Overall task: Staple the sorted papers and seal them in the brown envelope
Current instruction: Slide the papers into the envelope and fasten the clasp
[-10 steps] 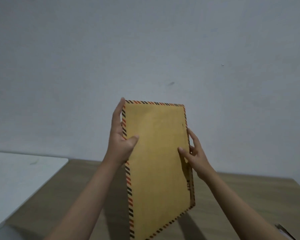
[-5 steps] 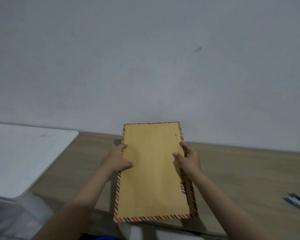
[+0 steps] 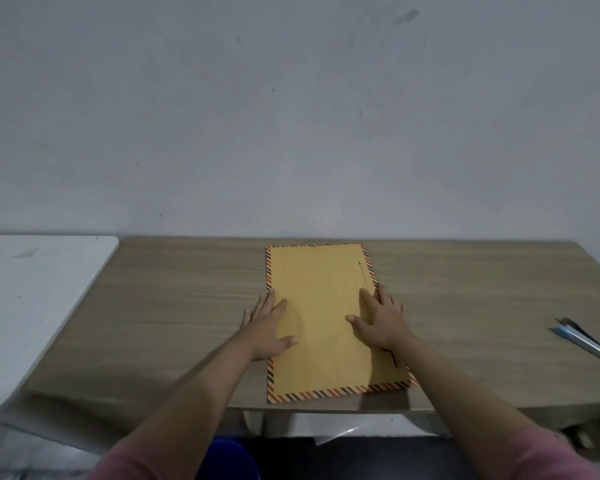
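Brown envelope (image 3: pixel 323 320) — striped border, lying flat — under both palms.

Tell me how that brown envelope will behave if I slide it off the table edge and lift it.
The brown envelope lies flat under the left hand and right hand, so it will probably slide easily on the wooden table. It looks thin, so likely light and somewhat floppy when lifted by one edge. It seems unlikely to roll or tip.

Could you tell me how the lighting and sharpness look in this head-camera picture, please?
Head view: dim, even light, soft shadows beside both forearms on the brown envelope; wide-angle bowing of the table edge; bottom corners blurred; left hand and right hand fairly sharp.
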The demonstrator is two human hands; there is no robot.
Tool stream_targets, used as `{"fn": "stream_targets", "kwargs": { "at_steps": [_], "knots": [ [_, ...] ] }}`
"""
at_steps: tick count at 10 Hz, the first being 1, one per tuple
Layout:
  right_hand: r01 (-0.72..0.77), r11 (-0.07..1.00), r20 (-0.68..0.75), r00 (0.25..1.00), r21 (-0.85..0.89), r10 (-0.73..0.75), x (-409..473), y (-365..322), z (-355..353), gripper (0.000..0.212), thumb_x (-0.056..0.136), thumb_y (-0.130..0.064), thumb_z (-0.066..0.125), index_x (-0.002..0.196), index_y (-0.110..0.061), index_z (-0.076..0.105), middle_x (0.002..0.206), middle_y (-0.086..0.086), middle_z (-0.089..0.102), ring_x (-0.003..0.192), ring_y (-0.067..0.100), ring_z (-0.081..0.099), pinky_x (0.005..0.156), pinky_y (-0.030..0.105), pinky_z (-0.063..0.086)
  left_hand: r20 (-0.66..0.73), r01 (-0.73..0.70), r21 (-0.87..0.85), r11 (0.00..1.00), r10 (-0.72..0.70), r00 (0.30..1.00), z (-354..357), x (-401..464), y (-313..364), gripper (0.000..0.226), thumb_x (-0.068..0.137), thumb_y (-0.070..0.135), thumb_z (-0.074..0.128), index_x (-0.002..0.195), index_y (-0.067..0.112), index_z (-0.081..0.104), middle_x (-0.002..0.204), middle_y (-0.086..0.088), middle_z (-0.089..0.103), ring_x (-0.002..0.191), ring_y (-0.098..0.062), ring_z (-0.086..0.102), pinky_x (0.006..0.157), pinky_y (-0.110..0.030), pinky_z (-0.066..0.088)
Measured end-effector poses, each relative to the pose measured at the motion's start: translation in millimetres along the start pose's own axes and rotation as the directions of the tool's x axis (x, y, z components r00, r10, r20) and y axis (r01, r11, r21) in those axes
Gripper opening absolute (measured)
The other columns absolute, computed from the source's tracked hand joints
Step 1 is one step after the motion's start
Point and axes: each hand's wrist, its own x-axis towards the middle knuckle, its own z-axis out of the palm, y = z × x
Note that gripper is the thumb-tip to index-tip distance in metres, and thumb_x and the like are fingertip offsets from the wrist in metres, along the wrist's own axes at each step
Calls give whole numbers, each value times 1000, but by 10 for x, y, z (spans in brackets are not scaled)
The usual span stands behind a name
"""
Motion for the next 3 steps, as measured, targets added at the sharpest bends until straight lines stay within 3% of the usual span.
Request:
{"fn": "stream_targets", "kwargs": {
  "at_steps": [2, 3],
  "knots": [
    [-42, 999, -12, 999, -8, 42, 50, -47, 60, 77, 83, -70, 34, 146, -33, 9, 158, 10, -5, 144, 37, 2, 113, 62, 0, -3, 9, -1, 1000, -9, 1000, -21, 10, 29, 72, 96, 41, 45, 151, 28, 1, 157, 0, -23, 145, -16, -17, 116, -48, -7],
    [-48, 999, -24, 999, 15, 49, 31, -89, 48, 80, 82, -72, 35, 147, -33, 8, 158, 10, -6, 144, 37, 2, 113, 62, 1, -73, 9, -38, 999, -12, 997, -17, -37, 60, 70, 98, 37, 41, 151, 24, -2, 159, 1, -17, 146, -15, -13, 117, -48, -5]
  ]
}}
